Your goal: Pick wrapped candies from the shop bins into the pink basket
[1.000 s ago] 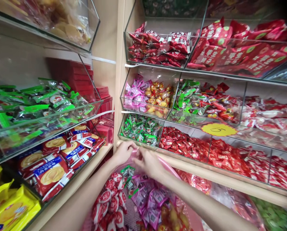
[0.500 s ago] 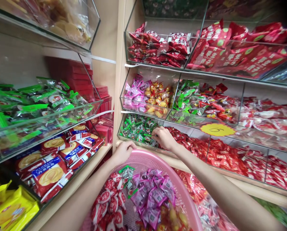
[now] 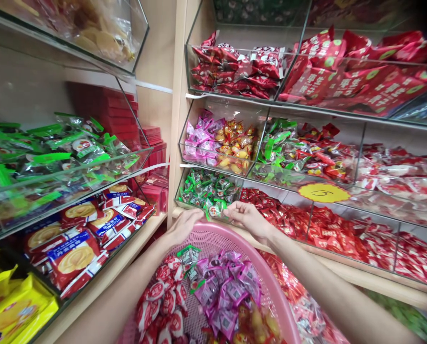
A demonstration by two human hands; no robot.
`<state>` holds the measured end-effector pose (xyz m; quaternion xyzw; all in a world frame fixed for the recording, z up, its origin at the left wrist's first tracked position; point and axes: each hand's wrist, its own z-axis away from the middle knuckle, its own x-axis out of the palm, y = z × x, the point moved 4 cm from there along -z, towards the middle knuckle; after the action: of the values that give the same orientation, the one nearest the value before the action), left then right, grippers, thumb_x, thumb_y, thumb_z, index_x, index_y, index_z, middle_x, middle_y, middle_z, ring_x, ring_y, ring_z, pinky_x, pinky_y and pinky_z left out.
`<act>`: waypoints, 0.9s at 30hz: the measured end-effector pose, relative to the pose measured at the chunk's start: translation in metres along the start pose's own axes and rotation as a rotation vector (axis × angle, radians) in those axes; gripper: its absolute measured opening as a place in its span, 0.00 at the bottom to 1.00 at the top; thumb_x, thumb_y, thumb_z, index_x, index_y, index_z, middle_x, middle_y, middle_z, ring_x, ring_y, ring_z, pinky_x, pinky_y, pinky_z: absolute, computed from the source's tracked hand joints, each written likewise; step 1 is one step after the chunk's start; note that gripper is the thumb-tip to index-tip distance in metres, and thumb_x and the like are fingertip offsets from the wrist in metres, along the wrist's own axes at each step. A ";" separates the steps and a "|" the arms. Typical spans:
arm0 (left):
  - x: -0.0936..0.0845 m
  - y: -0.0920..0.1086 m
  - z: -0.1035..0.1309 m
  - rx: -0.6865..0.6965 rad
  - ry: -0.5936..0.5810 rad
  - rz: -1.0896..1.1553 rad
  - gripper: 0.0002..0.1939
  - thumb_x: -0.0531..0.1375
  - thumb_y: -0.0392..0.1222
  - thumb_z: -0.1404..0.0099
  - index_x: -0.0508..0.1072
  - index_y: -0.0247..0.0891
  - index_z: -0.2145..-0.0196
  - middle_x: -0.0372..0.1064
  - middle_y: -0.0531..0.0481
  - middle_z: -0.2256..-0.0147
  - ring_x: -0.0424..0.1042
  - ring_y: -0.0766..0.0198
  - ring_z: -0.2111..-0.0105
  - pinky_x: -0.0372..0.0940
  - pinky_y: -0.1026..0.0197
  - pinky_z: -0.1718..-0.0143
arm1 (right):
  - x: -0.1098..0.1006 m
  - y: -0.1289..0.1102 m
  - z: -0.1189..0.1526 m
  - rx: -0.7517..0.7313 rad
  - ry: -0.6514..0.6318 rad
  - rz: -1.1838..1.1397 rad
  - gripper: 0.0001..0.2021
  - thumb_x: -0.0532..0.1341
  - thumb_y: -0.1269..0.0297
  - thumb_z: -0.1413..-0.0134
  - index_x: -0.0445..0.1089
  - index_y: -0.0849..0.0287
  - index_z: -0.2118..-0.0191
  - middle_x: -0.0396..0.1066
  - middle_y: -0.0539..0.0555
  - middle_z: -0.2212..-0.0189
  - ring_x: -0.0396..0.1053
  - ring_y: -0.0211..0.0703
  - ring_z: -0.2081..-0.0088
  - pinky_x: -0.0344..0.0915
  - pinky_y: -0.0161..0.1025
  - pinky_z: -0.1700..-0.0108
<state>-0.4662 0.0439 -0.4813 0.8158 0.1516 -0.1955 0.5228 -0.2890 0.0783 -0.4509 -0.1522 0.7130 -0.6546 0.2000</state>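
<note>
My left hand (image 3: pixel 186 225) is closed over the far rim of a pink plastic basket (image 3: pixel 247 235). Just right of it, my right hand (image 3: pixel 247 217) pinches a small green-and-clear wrapped candy (image 3: pixel 215 209) above that rim. Behind the candy, a clear bin of green-wrapped candies (image 3: pixel 202 186) sits on the lowest shelf. Inside the basket lie red-and-white wrapped candies (image 3: pixel 159 291), purple packets (image 3: pixel 228 286), yellow-orange candies (image 3: pixel 260 322) and a few green packets (image 3: pixel 190 258).
Right of the green bin are red-wrapped candies (image 3: pixel 292 215), with a yellow price tag (image 3: pixel 324 193) above them. Clear bins of purple and gold sweets (image 3: pixel 220 138) and red bags (image 3: pixel 238 67) rise above. On the left are wafer packs (image 3: pixel 75 253) and a bin edge (image 3: pixel 70 203).
My right hand has come out of the green bin, down and toward the basket, with a green-wrapped candy now in its fingers. My left hand stays at the rim.
</note>
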 end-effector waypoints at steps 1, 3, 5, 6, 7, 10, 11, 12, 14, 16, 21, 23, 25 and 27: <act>0.001 0.001 0.001 -0.011 -0.006 0.011 0.15 0.45 0.45 0.36 0.65 0.37 0.74 0.62 0.56 0.74 0.62 0.67 0.70 0.57 0.66 0.69 | 0.004 0.006 0.001 0.008 0.025 -0.042 0.17 0.68 0.54 0.64 0.66 0.61 0.73 0.66 0.46 0.79 0.60 0.32 0.77 0.54 0.34 0.72; 0.004 0.002 0.002 -0.024 -0.017 0.022 0.17 0.46 0.50 0.36 0.61 0.37 0.75 0.57 0.57 0.77 0.58 0.69 0.74 0.55 0.66 0.72 | 0.012 0.019 0.004 0.024 0.061 -0.112 0.17 0.68 0.53 0.64 0.66 0.61 0.73 0.66 0.46 0.81 0.58 0.32 0.79 0.53 0.33 0.73; 0.006 0.001 0.002 -0.010 -0.021 0.034 0.17 0.46 0.51 0.36 0.60 0.37 0.75 0.55 0.57 0.77 0.57 0.69 0.74 0.54 0.66 0.71 | 0.020 0.031 0.008 0.032 0.069 -0.153 0.17 0.68 0.54 0.64 0.66 0.61 0.73 0.66 0.46 0.80 0.58 0.32 0.78 0.53 0.33 0.72; 0.006 0.001 0.002 0.000 -0.018 0.039 0.17 0.45 0.51 0.35 0.60 0.37 0.75 0.55 0.57 0.76 0.57 0.69 0.73 0.55 0.66 0.70 | 0.024 0.035 0.010 0.028 0.065 -0.168 0.16 0.68 0.54 0.63 0.66 0.61 0.74 0.66 0.46 0.80 0.59 0.32 0.77 0.53 0.33 0.71; 0.006 0.001 0.002 0.008 -0.017 0.043 0.17 0.44 0.50 0.35 0.60 0.37 0.74 0.55 0.57 0.75 0.57 0.69 0.72 0.55 0.66 0.68 | 0.028 0.037 0.013 0.020 0.056 -0.178 0.16 0.68 0.55 0.63 0.66 0.61 0.74 0.67 0.46 0.79 0.59 0.32 0.76 0.53 0.33 0.70; 0.006 0.000 0.002 0.014 -0.014 0.046 0.16 0.42 0.50 0.34 0.60 0.38 0.73 0.56 0.56 0.73 0.57 0.69 0.71 0.55 0.65 0.66 | 0.036 0.039 0.020 -0.001 -0.003 -0.189 0.15 0.68 0.56 0.62 0.66 0.61 0.75 0.68 0.46 0.76 0.60 0.32 0.74 0.55 0.33 0.68; 0.005 0.001 0.002 0.013 -0.011 0.044 0.17 0.42 0.50 0.34 0.59 0.38 0.73 0.55 0.56 0.73 0.57 0.69 0.71 0.55 0.65 0.66 | 0.038 0.039 0.022 -0.005 -0.025 -0.184 0.14 0.68 0.56 0.62 0.66 0.60 0.75 0.68 0.46 0.75 0.60 0.33 0.74 0.55 0.33 0.67; 0.005 0.001 0.002 0.013 -0.008 0.038 0.16 0.42 0.50 0.34 0.58 0.38 0.73 0.54 0.57 0.74 0.56 0.69 0.72 0.55 0.66 0.67 | 0.040 0.039 0.024 -0.006 -0.043 -0.173 0.14 0.68 0.57 0.61 0.66 0.60 0.75 0.68 0.46 0.75 0.61 0.33 0.73 0.55 0.33 0.67; 0.005 0.002 0.002 0.014 -0.012 0.022 0.16 0.42 0.50 0.34 0.57 0.38 0.74 0.53 0.57 0.75 0.55 0.69 0.73 0.55 0.66 0.69 | 0.042 0.039 0.025 -0.006 -0.061 -0.144 0.13 0.67 0.57 0.61 0.66 0.60 0.75 0.67 0.46 0.76 0.60 0.33 0.74 0.55 0.33 0.68; 0.005 0.003 0.002 0.015 -0.027 0.003 0.16 0.42 0.49 0.34 0.57 0.38 0.75 0.52 0.57 0.75 0.55 0.70 0.73 0.55 0.66 0.69 | 0.043 0.041 0.026 -0.003 -0.060 -0.120 0.14 0.67 0.57 0.61 0.65 0.59 0.75 0.66 0.45 0.78 0.59 0.33 0.75 0.55 0.33 0.69; 0.007 -0.001 0.003 0.002 -0.018 -0.064 0.17 0.42 0.49 0.34 0.58 0.38 0.75 0.54 0.57 0.76 0.57 0.69 0.74 0.55 0.66 0.70 | 0.044 0.048 0.024 0.065 0.004 -0.133 0.17 0.67 0.52 0.62 0.63 0.59 0.77 0.67 0.47 0.77 0.61 0.35 0.75 0.55 0.33 0.71; 0.008 -0.003 0.003 -0.007 -0.006 -0.087 0.18 0.43 0.50 0.34 0.60 0.38 0.75 0.56 0.57 0.77 0.58 0.69 0.74 0.56 0.66 0.71 | 0.043 0.047 0.023 0.072 0.037 -0.130 0.19 0.67 0.50 0.63 0.61 0.59 0.78 0.67 0.47 0.78 0.61 0.35 0.76 0.55 0.33 0.73; 0.006 -0.004 0.002 -0.015 0.047 -0.058 0.18 0.43 0.50 0.34 0.62 0.37 0.73 0.61 0.55 0.74 0.61 0.68 0.72 0.58 0.65 0.68 | 0.042 0.034 0.022 0.034 0.076 -0.081 0.19 0.67 0.50 0.64 0.60 0.59 0.80 0.66 0.47 0.81 0.60 0.34 0.78 0.54 0.33 0.73; 0.002 -0.006 0.000 -0.034 0.128 0.020 0.19 0.42 0.51 0.34 0.65 0.37 0.71 0.65 0.53 0.71 0.64 0.66 0.68 0.60 0.64 0.64 | 0.043 0.008 0.019 -0.008 0.095 -0.048 0.18 0.67 0.51 0.63 0.61 0.60 0.80 0.66 0.47 0.82 0.59 0.33 0.79 0.55 0.34 0.73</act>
<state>-0.4666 0.0466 -0.4868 0.8190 0.1801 -0.1349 0.5278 -0.3170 0.0420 -0.4639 -0.1388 0.7204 -0.6628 0.1497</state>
